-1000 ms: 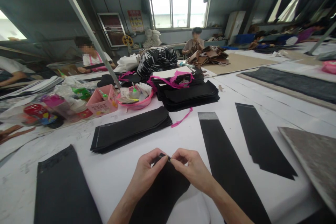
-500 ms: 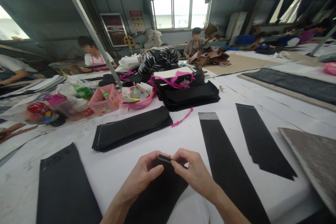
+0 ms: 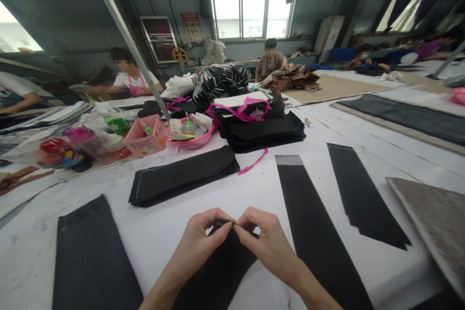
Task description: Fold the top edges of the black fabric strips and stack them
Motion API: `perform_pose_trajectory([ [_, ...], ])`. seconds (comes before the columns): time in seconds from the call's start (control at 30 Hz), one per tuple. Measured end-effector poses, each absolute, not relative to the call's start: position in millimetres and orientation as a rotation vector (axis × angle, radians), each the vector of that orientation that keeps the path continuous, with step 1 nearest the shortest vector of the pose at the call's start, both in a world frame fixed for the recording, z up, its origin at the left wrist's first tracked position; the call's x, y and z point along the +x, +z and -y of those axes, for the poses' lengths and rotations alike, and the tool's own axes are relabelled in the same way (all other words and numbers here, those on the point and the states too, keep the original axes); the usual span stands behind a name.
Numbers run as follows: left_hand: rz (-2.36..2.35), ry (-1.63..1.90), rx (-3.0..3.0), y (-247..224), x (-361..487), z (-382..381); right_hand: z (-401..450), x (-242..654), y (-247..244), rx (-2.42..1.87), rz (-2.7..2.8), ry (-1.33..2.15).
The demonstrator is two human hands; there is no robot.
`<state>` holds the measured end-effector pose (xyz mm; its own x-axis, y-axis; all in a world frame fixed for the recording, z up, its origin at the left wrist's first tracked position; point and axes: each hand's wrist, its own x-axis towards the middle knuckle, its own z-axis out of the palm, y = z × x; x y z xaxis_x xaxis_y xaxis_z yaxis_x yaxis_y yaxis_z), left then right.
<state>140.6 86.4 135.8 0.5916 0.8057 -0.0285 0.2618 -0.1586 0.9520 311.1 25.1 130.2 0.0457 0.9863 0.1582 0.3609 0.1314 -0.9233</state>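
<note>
Both hands meet at the top edge of a black material piece, which hangs down between my forearms. My left hand pinches that edge between thumb and fingers. Close beside it, my right hand grips the same edge with thumb and fingertips; the fingertips of the two hands almost touch. To the right lies a long black strip with a grey band at its far end. A wider black panel lies to the left. Beyond my hands sits a stack of black pieces.
A taller black stack tied with pink ribbon stands farther back. Left of it are a pink basin and a pink box. A notched black piece and a grey-brown board lie right. Co-workers sit across the table.
My left thumb has come up and in, pressing on the edge near my right fingertips, so less of the folded edge shows. The black piece stays held between both hands.
</note>
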Motion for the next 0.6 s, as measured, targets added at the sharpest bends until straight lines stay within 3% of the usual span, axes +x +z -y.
perform_pose_trajectory([
  [0.27,-0.767,0.504,1.723,144,135,-87,-20,316,134,-1.339,1.425,0.962],
  [0.6,-0.888,0.479,1.994,157,135,-92,-21,312,134,-1.378,1.61,0.712],
])
